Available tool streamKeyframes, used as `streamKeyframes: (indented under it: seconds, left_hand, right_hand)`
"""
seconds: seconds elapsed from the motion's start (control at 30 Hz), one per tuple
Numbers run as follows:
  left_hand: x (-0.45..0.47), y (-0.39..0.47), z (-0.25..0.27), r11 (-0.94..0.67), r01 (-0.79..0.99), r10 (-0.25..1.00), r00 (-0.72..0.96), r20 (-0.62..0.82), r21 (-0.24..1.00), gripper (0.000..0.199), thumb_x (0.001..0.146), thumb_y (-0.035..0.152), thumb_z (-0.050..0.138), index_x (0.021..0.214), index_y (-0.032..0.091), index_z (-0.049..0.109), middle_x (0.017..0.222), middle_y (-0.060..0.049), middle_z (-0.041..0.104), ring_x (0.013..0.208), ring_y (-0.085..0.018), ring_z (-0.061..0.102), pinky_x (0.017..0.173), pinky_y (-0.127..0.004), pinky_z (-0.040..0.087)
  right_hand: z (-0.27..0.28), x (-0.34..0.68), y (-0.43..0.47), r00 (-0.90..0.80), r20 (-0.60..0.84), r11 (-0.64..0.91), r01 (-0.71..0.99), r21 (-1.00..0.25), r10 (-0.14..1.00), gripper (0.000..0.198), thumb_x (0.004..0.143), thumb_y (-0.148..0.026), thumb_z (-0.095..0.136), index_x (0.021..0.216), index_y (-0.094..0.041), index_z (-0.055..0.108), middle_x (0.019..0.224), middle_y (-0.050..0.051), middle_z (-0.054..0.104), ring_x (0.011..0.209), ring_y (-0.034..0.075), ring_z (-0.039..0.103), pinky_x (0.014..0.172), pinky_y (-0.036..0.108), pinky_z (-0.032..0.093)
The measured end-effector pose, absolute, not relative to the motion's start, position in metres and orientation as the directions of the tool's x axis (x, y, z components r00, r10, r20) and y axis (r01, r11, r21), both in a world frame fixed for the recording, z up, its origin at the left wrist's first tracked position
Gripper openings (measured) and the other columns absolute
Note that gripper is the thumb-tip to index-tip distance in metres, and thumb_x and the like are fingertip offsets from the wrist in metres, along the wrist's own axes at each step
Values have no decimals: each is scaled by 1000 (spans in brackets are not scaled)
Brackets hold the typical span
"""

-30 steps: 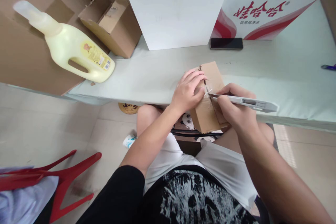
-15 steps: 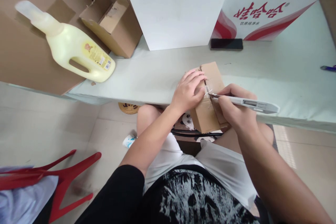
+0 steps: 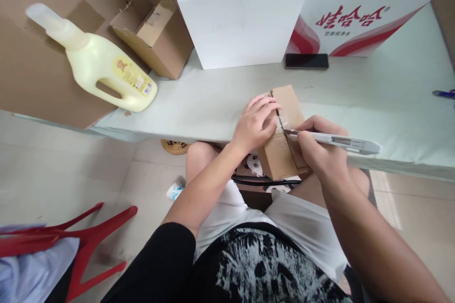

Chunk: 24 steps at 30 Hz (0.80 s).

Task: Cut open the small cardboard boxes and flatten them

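Observation:
A small brown cardboard box (image 3: 279, 156) lies over the near edge of the table, with clear tape and a dark seam along its top. My left hand (image 3: 256, 120) holds it from the left side, fingers and thumb bent over the top beside the seam. In my right hand (image 3: 322, 147) is a white utility knife (image 3: 355, 144), gripped like a pen. Its blade tip touches the seam near the middle of the box, just right of my left thumb. The underside of the box is hidden.
White cartons (image 3: 245, 28) stand at the back, with a black phone (image 3: 306, 61) before them. To the left are a yellow detergent bottle (image 3: 103, 68) and an opened cardboard box (image 3: 167, 42). A blue pen-like object (image 3: 444, 94) lies far right. A red stool (image 3: 90, 241) is on the floor.
The knife tip has moved slightly along the seam toward me, and the right hand has shifted a little with it. The left hand and the box stay in place.

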<state>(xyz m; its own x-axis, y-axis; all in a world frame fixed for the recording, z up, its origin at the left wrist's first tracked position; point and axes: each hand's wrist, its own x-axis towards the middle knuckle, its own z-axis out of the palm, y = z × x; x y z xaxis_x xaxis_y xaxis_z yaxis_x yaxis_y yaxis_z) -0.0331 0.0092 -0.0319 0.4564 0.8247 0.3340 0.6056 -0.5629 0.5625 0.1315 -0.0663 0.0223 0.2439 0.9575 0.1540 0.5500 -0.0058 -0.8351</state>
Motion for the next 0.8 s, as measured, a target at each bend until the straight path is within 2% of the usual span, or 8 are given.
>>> streamKeyframes:
  seconds: [0.17,0.27,0.37,0.43,0.57,0.67,0.8]
  left_hand:
    - [-34,9,-36,-585,586,811,442,383,561,35,95,29,50,129,21,56,139,-7,65,140,-20,51,130,-42,30]
    - [-34,7,-35,-591,580,807,440,394,561,31,97,30,48,125,20,58,138,-9,65,139,-20,52,129,-42,30]
    - [-34,4,-33,-578,574,816,421,396,581,30,99,35,46,124,23,58,139,-8,65,140,-21,52,128,-46,32]
    - [-34,2,-33,-568,566,823,409,395,597,33,99,38,48,125,23,58,139,-9,65,141,-23,51,128,-48,33]
    - [-33,2,-37,-557,560,830,396,392,613,46,94,48,59,131,22,56,142,-12,62,143,-27,49,128,-51,33]
    - [-32,-1,-38,-527,575,849,376,370,626,60,89,50,67,139,22,50,154,-14,52,150,-30,41,129,-54,29]
    - [-29,-16,-28,-331,630,939,294,179,702,95,73,58,81,152,26,37,171,-19,19,160,-43,14,125,-65,29]
  right_hand:
    - [13,133,-73,392,247,13,512,-859,886,10,68,-27,51,67,-22,60,56,-1,57,52,15,49,51,28,38]
    - [2,133,-71,452,305,3,555,-832,838,22,78,-32,55,92,-21,68,72,1,67,63,17,60,61,31,47]
    - [-7,132,-66,365,337,61,595,-802,868,35,87,-46,60,112,-22,67,93,6,74,80,21,68,76,35,53]
    - [-8,130,-64,305,343,101,598,-795,888,38,91,-54,57,110,-23,67,99,7,74,87,22,69,81,37,53]
    - [-3,128,-65,266,324,107,600,-793,908,45,94,-63,48,100,-22,66,95,7,74,83,21,69,74,35,53]
    - [-1,127,-65,250,313,84,645,-760,916,44,94,-62,47,97,-22,64,91,7,74,78,21,68,71,36,52]
    - [-6,125,-65,262,292,63,636,-769,920,26,89,-46,54,100,-23,60,104,9,76,89,25,71,79,41,55]
